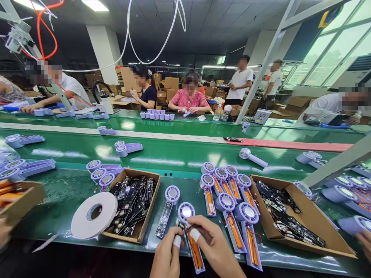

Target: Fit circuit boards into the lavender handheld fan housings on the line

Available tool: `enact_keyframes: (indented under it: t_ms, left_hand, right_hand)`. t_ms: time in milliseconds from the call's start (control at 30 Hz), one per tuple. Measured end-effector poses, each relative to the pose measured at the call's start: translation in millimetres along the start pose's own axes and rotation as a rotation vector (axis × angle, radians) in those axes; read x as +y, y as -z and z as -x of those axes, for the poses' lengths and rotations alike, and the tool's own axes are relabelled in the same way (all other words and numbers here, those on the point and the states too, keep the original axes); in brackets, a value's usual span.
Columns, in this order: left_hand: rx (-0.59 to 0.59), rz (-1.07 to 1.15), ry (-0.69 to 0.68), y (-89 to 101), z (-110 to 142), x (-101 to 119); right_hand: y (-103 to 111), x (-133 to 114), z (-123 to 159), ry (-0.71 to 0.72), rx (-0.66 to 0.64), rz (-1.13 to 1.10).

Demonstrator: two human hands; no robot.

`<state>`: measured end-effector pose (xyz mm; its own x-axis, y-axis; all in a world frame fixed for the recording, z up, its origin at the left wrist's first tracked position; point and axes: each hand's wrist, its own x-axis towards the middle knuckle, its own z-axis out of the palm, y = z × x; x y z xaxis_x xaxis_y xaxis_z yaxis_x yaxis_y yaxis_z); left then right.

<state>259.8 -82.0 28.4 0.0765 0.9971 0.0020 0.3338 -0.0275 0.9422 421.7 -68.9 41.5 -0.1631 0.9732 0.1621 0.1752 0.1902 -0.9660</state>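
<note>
A lilac handheld fan (186, 211) with a round head and an open handle lies at the bench's front edge. An orange battery pack (196, 253) fills its handle. My left hand (168, 249) is closed beside the neck, pinching a small dark circuit board seen mostly edge-on. My right hand (213, 243) is closed on the neck and handle from the other side; its fingertips hide any wires there. Both thumbs wear white coverings. Just left lies another fan (172, 194) with a circuit board (164, 219) in its handle. Several battery-filled fans (226, 202) stand grouped to the right.
Cardboard trays of circuit boards stand left (150, 208) and right (313, 216). A white tape roll (79, 216) leans on the left tray. Fans lie on the green conveyor (174, 154) behind. A slanted metal post (336, 164) rises at right. Co-workers sit opposite; others' hands show at both edges.
</note>
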Motion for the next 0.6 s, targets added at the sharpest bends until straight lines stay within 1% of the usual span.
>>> enact_keyframes:
  t_ms: [100, 233, 300, 467, 533, 600]
  left_hand:
    - [0.024, 0.014, 0.015, -0.9, -0.4, 3.1]
    - [0.024, 0.037, 0.008, -1.6, -1.4, 4.9]
    - [0.000, 0.054, 0.009, -0.5, -2.4, 5.5]
    - [-0.116, 0.047, 0.015, 3.9, -4.3, 7.5]
    - [-0.123, 0.030, 0.026, 4.7, -4.1, 8.0]
    - [-0.105, 0.014, 0.034, 5.0, -3.8, 8.2]
  right_hand:
    - [-0.4, -4.1, -1.2, 0.093, -0.016, 0.148]
    - [-3.1, -0.5, -1.2, 0.136, -0.013, 0.278]
    - [-4.0, 1.8, -0.1, 0.148, -0.031, 0.308]
    - [-5.2, 4.2, 2.9, 0.209, -0.083, 0.345]
    - [-5.3, 4.8, 3.9, 0.209, -0.084, 0.352]
    - [-5.0, 5.3, 4.5, 0.192, -0.090, 0.350]
